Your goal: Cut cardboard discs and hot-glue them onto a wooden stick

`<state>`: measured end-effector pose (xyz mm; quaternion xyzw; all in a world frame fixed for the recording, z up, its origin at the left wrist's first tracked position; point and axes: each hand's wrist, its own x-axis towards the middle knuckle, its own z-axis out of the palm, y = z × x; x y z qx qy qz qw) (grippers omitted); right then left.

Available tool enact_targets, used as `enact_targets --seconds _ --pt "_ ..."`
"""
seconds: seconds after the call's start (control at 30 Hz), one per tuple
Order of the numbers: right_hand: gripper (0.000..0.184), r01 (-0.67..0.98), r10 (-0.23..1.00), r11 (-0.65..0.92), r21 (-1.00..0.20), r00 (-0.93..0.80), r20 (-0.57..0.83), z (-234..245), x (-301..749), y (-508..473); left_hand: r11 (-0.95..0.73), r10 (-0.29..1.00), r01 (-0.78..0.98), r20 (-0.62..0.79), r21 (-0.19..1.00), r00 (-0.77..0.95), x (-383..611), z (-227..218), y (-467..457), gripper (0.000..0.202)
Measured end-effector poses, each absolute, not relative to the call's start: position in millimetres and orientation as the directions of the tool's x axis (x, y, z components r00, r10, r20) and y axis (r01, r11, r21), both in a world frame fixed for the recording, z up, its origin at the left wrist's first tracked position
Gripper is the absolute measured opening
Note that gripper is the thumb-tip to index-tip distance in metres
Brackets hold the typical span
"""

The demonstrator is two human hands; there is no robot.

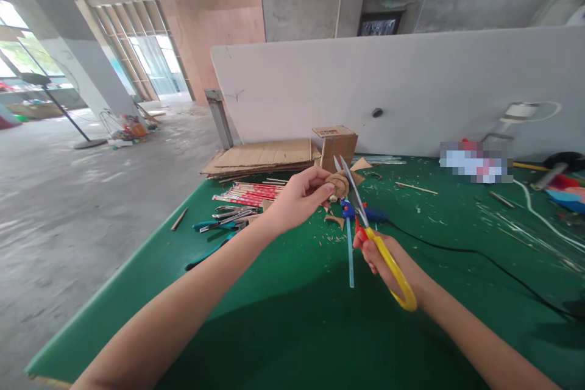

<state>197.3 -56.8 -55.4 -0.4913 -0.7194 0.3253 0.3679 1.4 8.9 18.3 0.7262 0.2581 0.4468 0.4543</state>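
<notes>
My left hand (299, 197) is closed, pinching a small round cardboard piece (339, 183) above the green table (283, 317). My right hand (381, 256) grips yellow-handled scissors (365, 225); their blades point up and away, lying against the right side of the cardboard piece. Below the hands a blue glue gun (361, 213) with a clear glue stick (350, 253) rests on the table, its black cord (479, 253) trailing right.
Flat cardboard sheets (262, 157) and a small cardboard box (336, 143) sit at the back by a white partition (411, 85). Red-wrapped chopsticks (249, 193), pliers and cutters (223, 222) lie left. Cardboard scraps, sticks and cables scatter right. Table's left edge drops to concrete floor.
</notes>
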Motion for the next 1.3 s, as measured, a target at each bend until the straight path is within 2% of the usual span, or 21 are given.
enact_targets --seconds 0.2,0.4,0.5,0.57,0.73,0.87,1.13,1.3 --pt "0.045 0.590 0.946 0.322 -0.740 -0.218 0.238 -48 201 -59 -0.461 0.766 -0.038 0.419 0.887 0.487 0 24 6 0.019" --pt "0.047 0.721 0.942 0.308 -0.621 -0.138 0.307 -50 198 -58 -0.257 0.853 -0.227 0.331 0.939 0.403 11 12 4 0.021" --pt "0.046 0.739 0.932 0.334 -0.585 -0.167 0.322 -51 201 -53 -0.200 0.858 -0.268 0.301 0.942 0.417 13 7 6 0.022" --pt "0.045 0.717 0.930 0.359 -0.598 -0.217 0.298 -53 204 -51 -0.218 0.853 -0.261 0.314 0.940 0.418 10 8 9 0.022" --pt "0.046 0.562 0.923 0.372 -0.738 -0.305 0.233 -62 209 -50 -0.283 0.883 -0.263 0.358 0.922 0.303 -1 17 16 0.022" --pt "0.039 0.517 0.915 0.372 -0.771 -0.342 0.213 -63 208 -52 -0.268 0.886 -0.293 0.354 0.918 0.298 0 18 16 0.028" --pt "0.038 0.546 0.914 0.378 -0.748 -0.349 0.207 -64 209 -50 -0.368 0.836 -0.203 0.418 0.908 0.356 1 10 17 0.027" --pt "0.041 0.633 0.922 0.380 -0.675 -0.317 0.222 -62 207 -51 -0.378 0.835 -0.166 0.413 0.911 0.362 2 13 14 0.027"
